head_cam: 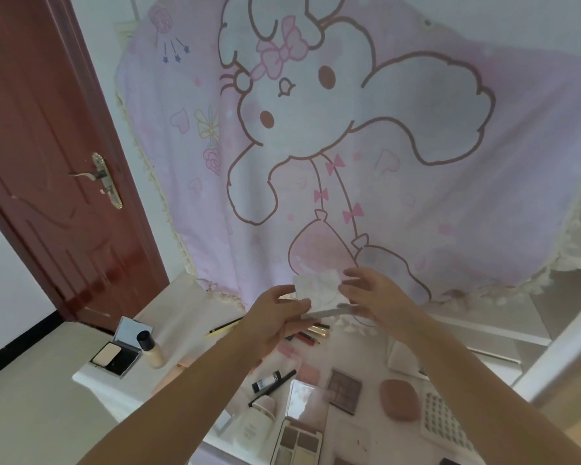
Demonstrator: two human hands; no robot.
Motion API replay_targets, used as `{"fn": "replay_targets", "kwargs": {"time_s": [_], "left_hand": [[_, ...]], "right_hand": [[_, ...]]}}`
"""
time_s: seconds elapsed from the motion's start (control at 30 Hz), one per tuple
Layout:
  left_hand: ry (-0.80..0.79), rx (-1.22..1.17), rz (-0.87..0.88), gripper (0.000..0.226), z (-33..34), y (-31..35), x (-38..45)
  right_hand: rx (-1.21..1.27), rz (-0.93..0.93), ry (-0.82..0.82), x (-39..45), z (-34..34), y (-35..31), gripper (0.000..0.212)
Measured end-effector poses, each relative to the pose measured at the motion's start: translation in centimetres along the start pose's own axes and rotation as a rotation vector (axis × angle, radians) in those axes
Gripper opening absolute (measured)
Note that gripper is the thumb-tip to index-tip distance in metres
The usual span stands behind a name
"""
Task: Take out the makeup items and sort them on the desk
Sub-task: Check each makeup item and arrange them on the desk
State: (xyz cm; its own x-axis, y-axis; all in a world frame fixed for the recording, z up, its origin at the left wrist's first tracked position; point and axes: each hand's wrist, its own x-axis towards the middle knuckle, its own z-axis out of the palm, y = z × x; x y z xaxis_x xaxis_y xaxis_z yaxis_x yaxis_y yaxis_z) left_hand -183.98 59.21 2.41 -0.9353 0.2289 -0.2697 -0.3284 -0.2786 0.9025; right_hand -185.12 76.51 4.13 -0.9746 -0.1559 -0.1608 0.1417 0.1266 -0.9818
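A white marbled compact point(319, 290) is gripped by both the left hand point(275, 317) and right hand point(373, 297), fingers curled round it (apparently for inspection), above the worktop point(182, 330).

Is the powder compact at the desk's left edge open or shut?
Open. The powder compact lies flat on the desk with its lid raised behind, pale powder pan exposed, beside the foundation bottle.

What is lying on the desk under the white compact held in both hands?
Under the white compact, held by the left hand and right hand, a few slim lip products lie on the desk. The hands and compact cover whatever else lies there.
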Motion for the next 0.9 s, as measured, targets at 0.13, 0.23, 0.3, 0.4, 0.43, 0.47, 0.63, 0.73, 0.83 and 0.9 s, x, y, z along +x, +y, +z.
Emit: {"fn": "replay_targets", "kwargs": {"time_s": [0.13,0.23,0.3,0.4,0.43,0.47,0.63,0.73,0.83,0.9], "left_hand": [[-0.070,0.007,0.035,0.012,0.2,0.1,0.1],[-0.065,-0.025,0.013,0.015,-0.6,0.6,0.3],[-0.092,0.045,0.010,0.014,-1.3,0.7,0.3],[-0.143,0.352,0.032,0.032,-2.1,0.2,0.4],[-0.160,0.396,0.030,0.041,-2.1,0.1,0.3],[-0.177,0.400,0.024,0.047,-2.1,-0.1,0.3],[-0.123,0.378,0.074,0.060,-2.4,-0.1,0.7],[-0.070,0.346,0.110,0.062,-3.0,0.3,0.9],[-0.100,0.302,0.102,0.050,-3.9,0.6,0.8],[-0.157,0.188,0.110,0.042,-4.4,0.4,0.9]], "right_hand": [[0.128,0.024,0.037,0.3,0.5,0.7,0.016],[0.196,0.113,0.044,0.9,-0.2,0.6,0.018],[0.148,0.160,0.013,1.1,-0.6,0.6,0.018],[0.107,0.182,-0.036,1.1,-0.6,0.4,0.022],[0.100,0.180,-0.059,1.1,-0.5,0.2,0.023],[0.090,0.175,-0.074,1.2,-0.4,0.2,0.023],[-0.098,0.056,-0.118,0.8,0.4,-0.5,0.020],[-0.561,-0.100,-0.236,-0.2,0.6,-1.6,0.046],[-0.751,-0.216,-0.191,-0.5,1.3,-1.9,0.051],[-0.714,-0.270,-0.116,-0.5,2.3,-1.8,0.047]]}}
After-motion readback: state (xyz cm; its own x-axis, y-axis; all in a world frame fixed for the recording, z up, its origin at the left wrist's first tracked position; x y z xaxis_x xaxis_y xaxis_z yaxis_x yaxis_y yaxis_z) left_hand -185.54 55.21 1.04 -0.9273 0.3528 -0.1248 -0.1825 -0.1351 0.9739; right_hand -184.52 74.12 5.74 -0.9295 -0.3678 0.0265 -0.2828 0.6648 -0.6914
